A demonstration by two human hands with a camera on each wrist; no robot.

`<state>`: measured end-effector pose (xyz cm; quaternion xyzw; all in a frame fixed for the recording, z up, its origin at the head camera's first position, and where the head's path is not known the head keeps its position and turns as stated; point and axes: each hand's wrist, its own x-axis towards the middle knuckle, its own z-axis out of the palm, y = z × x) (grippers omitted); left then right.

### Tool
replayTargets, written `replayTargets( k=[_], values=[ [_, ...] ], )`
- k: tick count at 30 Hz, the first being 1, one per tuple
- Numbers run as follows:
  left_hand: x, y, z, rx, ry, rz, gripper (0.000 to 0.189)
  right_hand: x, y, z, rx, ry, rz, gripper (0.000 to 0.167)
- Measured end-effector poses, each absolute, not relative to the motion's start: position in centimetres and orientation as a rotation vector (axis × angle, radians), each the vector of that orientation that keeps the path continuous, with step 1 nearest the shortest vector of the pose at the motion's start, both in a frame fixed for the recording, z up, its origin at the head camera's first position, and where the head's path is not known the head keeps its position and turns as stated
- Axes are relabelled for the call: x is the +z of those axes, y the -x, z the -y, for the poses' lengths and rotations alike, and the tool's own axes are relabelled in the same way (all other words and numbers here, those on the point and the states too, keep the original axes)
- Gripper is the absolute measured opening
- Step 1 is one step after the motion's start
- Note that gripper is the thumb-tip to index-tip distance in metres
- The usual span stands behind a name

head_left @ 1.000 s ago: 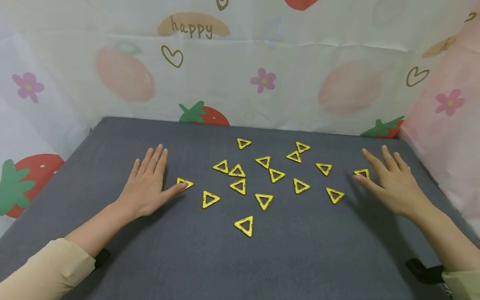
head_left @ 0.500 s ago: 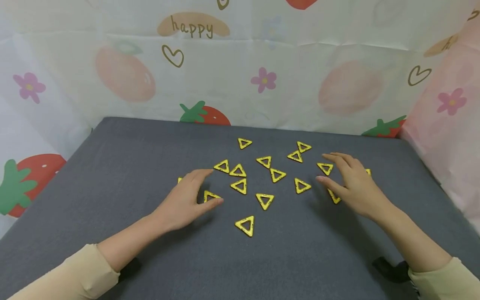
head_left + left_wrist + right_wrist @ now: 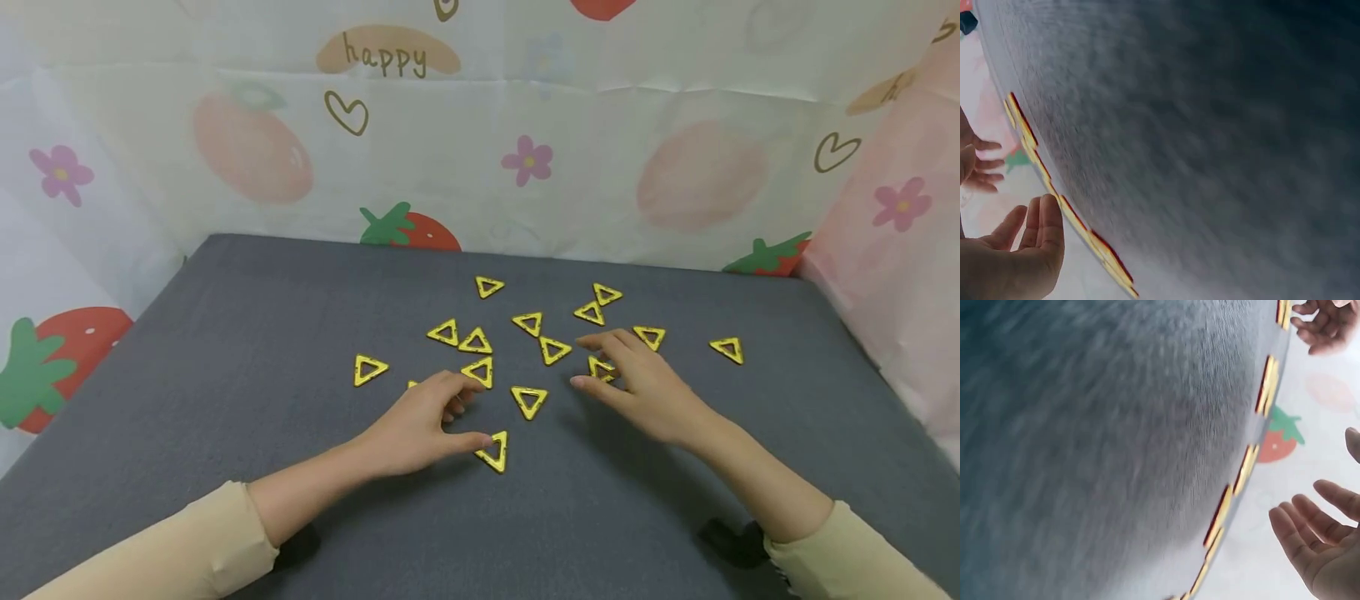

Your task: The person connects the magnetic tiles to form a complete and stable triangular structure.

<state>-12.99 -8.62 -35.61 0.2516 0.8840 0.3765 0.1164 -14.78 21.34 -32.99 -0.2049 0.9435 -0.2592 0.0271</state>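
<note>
Several yellow triangular tiles with hollow centres, such as one triangle (image 3: 529,402), lie scattered flat over the dark grey table (image 3: 570,533). My left hand (image 3: 420,427) is over the near-left tiles; its thumb overlaps the nearest triangle (image 3: 498,454), and its fingers reach the edge of another triangle (image 3: 480,371). One more tile is mostly hidden behind this hand. My right hand (image 3: 648,387) hovers right of the middle, thumb and fingers parted, partly covering a triangle (image 3: 600,367). Both wrist views show loosely bent fingers above the tabletop, holding nothing.
More yellow triangles lie at the back, one pair touching (image 3: 589,313), with single ones at the far left (image 3: 369,369) and far right (image 3: 727,350). A printed fabric curtain (image 3: 450,167) stands behind the table and along both sides.
Both hands have come inward from the outer sides of the scattered tiles, the left one also nearer. Their fingers have gone from spread to loosely bent. The tiles have stayed put.
</note>
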Motion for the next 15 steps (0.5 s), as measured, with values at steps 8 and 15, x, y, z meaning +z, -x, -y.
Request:
replayTargets(
  k=[8,15],
  values=[
    [-36.3,13.2,7.2,1.055,-0.778,-2.485,0.058,-34.1,15.4,-19.4,-0.869,0.719,-2.791,0.050],
    [-36.8,13.5,7.2,1.045,-0.805,-2.434,0.054,-34.4,15.7,-18.5,-0.832,0.738,-2.711,0.051]
  ],
)
